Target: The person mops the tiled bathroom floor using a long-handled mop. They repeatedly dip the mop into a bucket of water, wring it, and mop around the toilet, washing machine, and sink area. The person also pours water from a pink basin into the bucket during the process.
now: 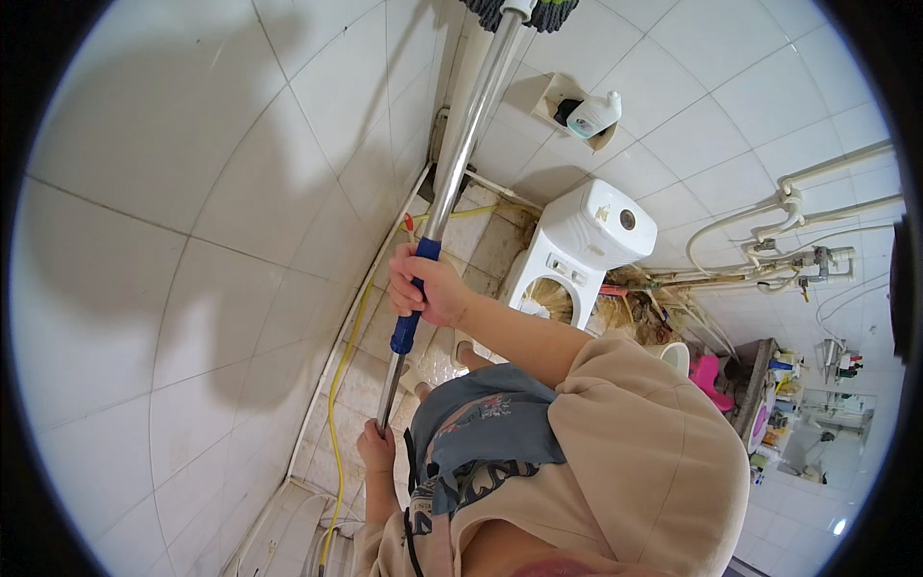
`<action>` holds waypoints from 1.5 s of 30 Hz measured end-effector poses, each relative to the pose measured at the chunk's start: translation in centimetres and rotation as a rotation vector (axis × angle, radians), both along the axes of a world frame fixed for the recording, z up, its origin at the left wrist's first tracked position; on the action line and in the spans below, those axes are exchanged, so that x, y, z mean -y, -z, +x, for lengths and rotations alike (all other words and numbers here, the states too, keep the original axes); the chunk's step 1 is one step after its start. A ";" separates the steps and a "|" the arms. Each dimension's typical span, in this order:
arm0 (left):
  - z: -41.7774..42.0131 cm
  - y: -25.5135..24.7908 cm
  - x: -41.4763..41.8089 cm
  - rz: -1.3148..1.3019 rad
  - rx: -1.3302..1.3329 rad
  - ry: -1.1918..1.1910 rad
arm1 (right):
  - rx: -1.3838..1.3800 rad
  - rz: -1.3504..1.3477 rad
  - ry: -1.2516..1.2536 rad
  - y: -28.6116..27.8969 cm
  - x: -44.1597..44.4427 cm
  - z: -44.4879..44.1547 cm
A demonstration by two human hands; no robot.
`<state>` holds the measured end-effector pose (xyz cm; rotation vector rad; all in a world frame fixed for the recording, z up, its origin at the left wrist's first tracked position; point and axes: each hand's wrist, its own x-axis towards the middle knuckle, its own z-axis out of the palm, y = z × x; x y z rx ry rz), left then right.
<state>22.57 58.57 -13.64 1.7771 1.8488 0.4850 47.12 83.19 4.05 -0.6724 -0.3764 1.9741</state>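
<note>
A mop with a telescopic metal pole (470, 130) runs steeply across the view, its dark grey and green mop head (551, 14) raised against the tiled wall and cut off by the top edge. My right hand (430, 287) is wrapped around the blue grip sleeve (407, 332) at mid-pole. Lower down, my left hand (376, 448) grips the thinner lower section of the pole (390, 389), close to my body. The pole's lower end is hidden by that hand.
A white toilet (598, 216) with its lid up stands ahead to the right. Above it, a wall holder (551, 97) carries a white bottle (595, 115). A yellow hose (334, 418) follows the left wall's foot. Pipes (786, 263), a pink stool (710, 382) and a cluttered washstand (757, 389) are at right.
</note>
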 end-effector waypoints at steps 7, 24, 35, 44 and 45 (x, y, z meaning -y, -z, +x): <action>-2.1 -0.1 7.8 -0.203 -0.069 0.007 | -0.119 -0.277 -0.032 9.2 4.9 -1.2; 0.5 2.0 10.5 -0.670 -0.039 -0.106 | 0.005 -0.815 0.008 27.5 4.6 0.8; 4.7 0.0 2.0 -0.627 -0.005 0.121 | 0.264 -0.654 0.178 24.8 1.4 6.5; 11.4 2.2 -6.7 -0.679 -0.040 0.164 | 0.178 -0.842 0.165 35.8 -5.2 12.4; 12.0 1.8 -8.5 -0.684 -0.049 0.166 | 0.159 -0.848 0.168 37.3 -5.7 12.5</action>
